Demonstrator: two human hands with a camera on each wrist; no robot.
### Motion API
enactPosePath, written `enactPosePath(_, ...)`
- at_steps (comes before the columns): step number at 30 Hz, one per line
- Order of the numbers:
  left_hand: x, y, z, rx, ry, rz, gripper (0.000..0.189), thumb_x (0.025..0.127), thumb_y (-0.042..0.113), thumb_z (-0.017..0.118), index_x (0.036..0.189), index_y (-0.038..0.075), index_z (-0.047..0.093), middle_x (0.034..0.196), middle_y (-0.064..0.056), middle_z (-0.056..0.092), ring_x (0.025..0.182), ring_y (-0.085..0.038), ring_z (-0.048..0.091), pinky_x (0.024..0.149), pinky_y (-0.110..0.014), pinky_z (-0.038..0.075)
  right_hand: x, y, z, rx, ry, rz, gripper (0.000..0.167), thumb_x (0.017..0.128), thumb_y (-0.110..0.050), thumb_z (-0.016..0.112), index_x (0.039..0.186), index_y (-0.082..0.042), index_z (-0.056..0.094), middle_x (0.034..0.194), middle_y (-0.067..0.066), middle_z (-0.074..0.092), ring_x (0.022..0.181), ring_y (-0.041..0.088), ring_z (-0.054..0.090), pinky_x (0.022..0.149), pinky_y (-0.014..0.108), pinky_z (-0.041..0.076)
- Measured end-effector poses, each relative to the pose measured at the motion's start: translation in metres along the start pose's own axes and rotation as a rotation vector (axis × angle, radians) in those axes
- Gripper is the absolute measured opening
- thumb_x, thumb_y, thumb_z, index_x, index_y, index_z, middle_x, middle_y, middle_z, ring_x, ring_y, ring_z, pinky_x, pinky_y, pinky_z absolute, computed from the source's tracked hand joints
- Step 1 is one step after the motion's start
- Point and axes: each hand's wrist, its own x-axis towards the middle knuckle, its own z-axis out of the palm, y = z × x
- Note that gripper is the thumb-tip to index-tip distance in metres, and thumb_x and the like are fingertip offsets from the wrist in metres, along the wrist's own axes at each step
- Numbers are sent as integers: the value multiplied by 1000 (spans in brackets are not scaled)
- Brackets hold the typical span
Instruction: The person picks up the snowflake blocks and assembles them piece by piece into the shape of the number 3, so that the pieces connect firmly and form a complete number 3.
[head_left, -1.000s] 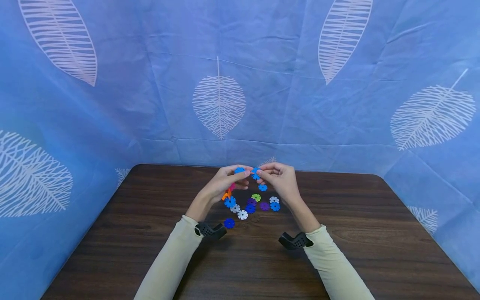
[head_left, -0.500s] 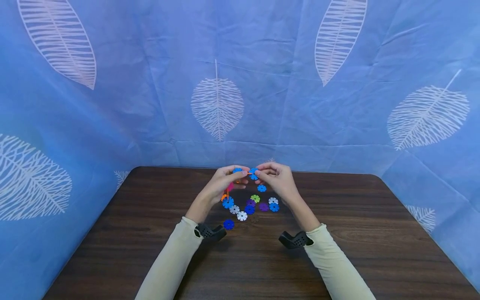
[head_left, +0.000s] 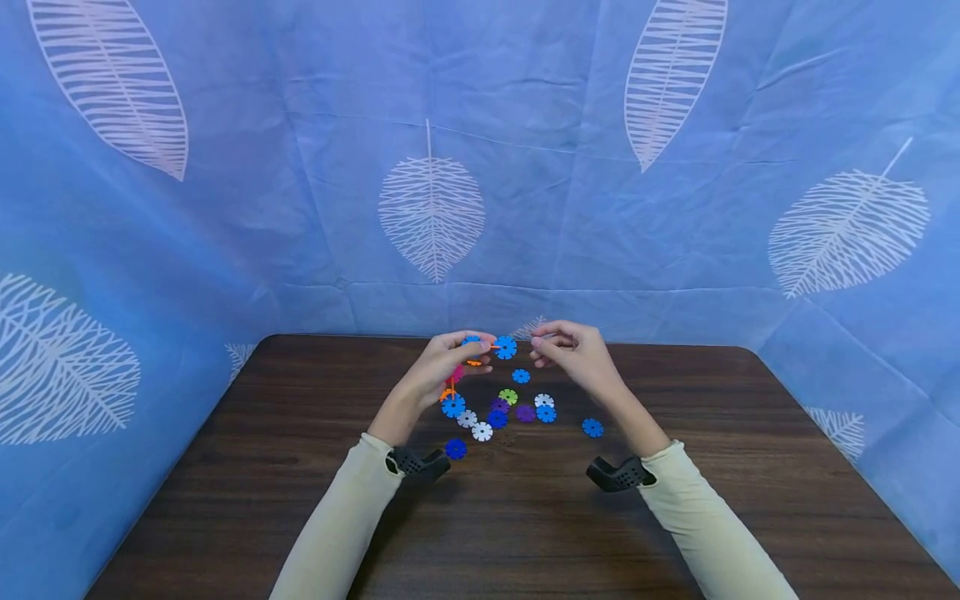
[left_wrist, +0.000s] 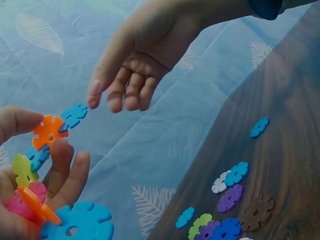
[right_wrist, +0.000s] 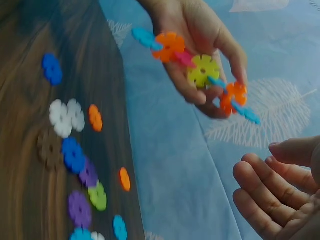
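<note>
1 right hand (head_left: 573,354) withdrawn, chain (head_left: 487,348) released

A dark wooden table (head_left: 225,500) with rounded far corners fills the lower half of the head view. Blue cloth (head_left: 300,208) printed with large white leaves (head_left: 431,208) hangs behind it and wraps round both sides, from 9 o'clock across 12 to 3 o'clock. One big leaf (head_left: 675,75) sits at about 1 o'clock, another (head_left: 847,225) at 3 o'clock, another (head_left: 60,358) at 9 o'clock. The cloth shows creases and fold lines.
</note>
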Motion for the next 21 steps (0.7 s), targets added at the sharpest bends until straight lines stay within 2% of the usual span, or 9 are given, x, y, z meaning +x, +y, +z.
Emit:
enactPosePath(3, 0, 0, 0, 5, 2, -4, 30, 102, 16, 62, 127, -2, 66, 128, -14, 65, 110, -35, 61, 108, -52, 50, -3, 4, -9, -33, -9, 9, 25, 101, -13, 64, 118, 5, 68, 100, 27, 74, 77, 10, 74, 80, 39, 63)
enactPosePath(7, -1, 0, 1, -9, 4, 8, 31, 101, 16, 63, 126, -3, 66, 125, -8, 65, 101, -26, 64, 109, -54, 50, -7, 11, -22, -99, -34, 28, 23, 101, -14, 65, 116, 4, 69, 97, 21, 75, 79, 10, 74, 78, 35, 64)
enactPosePath(10, -1, 0, 1, -13, 7, 14, 31, 101, 16, 64, 125, -3, 67, 124, -8, 65, 93, -17, 64, 103, -47, 55, -12, 16, -33, -180, -70, 36, 24, 101, -14, 65, 116, 4, 68, 94, 19, 76, 79, 11, 73, 76, 32, 63)
enactPosePath(12, -1, 1, 1, -9, 7, 12, 31, 101, 17, 64, 125, -3, 67, 123, -8, 66, 93, -17, 64, 101, -43, 57, -16, 21, -41, -246, -100, 46, 23, 100, -14, 65, 115, 4, 69, 93, 18, 76, 79, 13, 72, 76, 32, 62)
enactPosePath(16, 0, 0, 1, -3, 4, 13, 32, 101, 18, 64, 125, -3, 67, 127, -9, 64, 95, -18, 65, 105, -49, 53, -22, 30, -55, -376, -196, 74, 20, 98, -14, 69, 112, 1, 71, 88, 13, 74, 77, 19, 68, 69, 29, 56)
enactPosePath(21, 1, 0, 2, -8, 0, 10, 32, 102, 18, 63, 126, -3, 66, 132, -12, 61, 92, -14, 65, 110, -56, 47, -28, 42, -71, -406, -375, 77, 23, 94, -7, 71, 113, 6, 68, 84, 14, 69, 71, 21, 61, 63, 29, 52)
